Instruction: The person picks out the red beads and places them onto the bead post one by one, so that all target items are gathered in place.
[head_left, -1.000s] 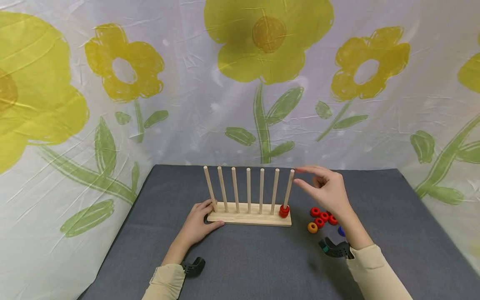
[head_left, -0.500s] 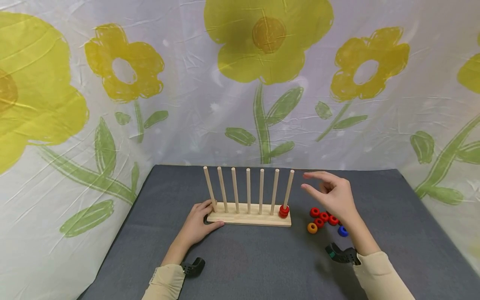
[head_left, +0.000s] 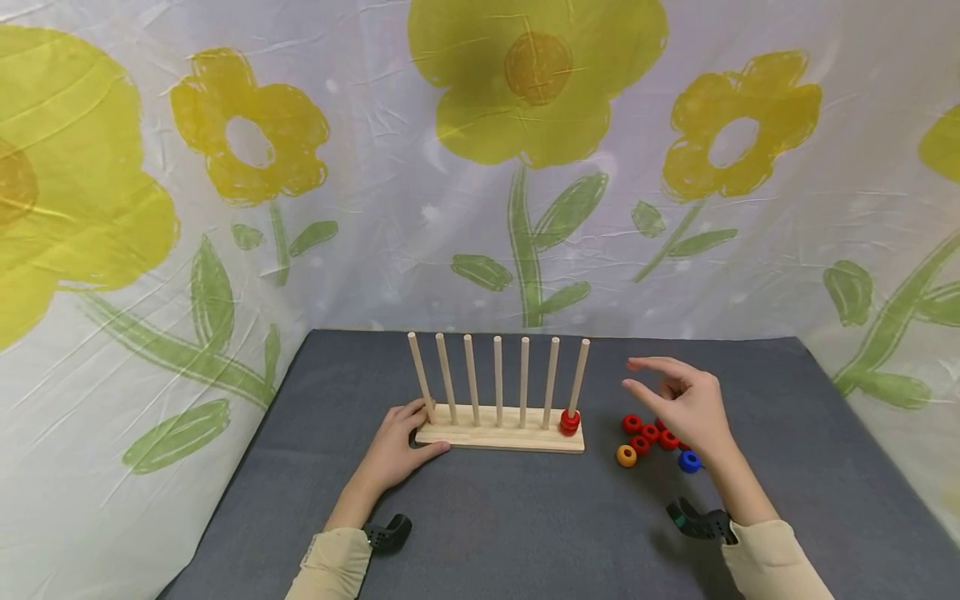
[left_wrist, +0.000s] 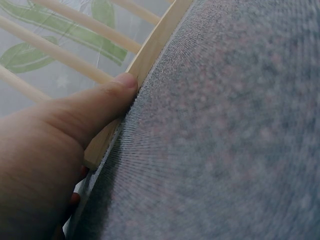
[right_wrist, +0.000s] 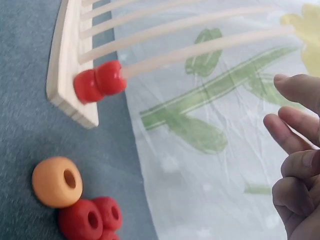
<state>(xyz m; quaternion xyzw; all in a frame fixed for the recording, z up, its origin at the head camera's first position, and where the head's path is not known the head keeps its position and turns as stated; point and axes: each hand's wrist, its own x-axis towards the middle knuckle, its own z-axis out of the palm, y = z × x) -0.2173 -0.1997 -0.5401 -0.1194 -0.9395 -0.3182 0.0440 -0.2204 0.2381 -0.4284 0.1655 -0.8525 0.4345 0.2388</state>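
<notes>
A pale wooden peg stand [head_left: 487, 438] with a row of upright pegs is on the dark cloth. My left hand [head_left: 392, 450] grips its left end, thumb [left_wrist: 117, 95] along the front edge and fingers round the back. Two red beads [right_wrist: 107, 80] sit stacked at the foot of the rightmost peg. To the right of that peg, my right hand [head_left: 690, 408] is in the air, thumb and forefinger spread apart with nothing between them. Below it lie several loose red beads [right_wrist: 77, 222], an orange bead [right_wrist: 47, 182] and a blue bead [head_left: 683, 463], some partly covered by the hand.
A dark grey cloth [head_left: 487, 533] covers the table. Behind it hangs a pale curtain [head_left: 375, 208] printed with yellow flowers. Each wrist carries a black strap mount [head_left: 390, 533].
My right hand has moved away from the top of the rightmost peg, to the right and lower, uncovering the blue bead. The left hand and the stand have stayed put.
</notes>
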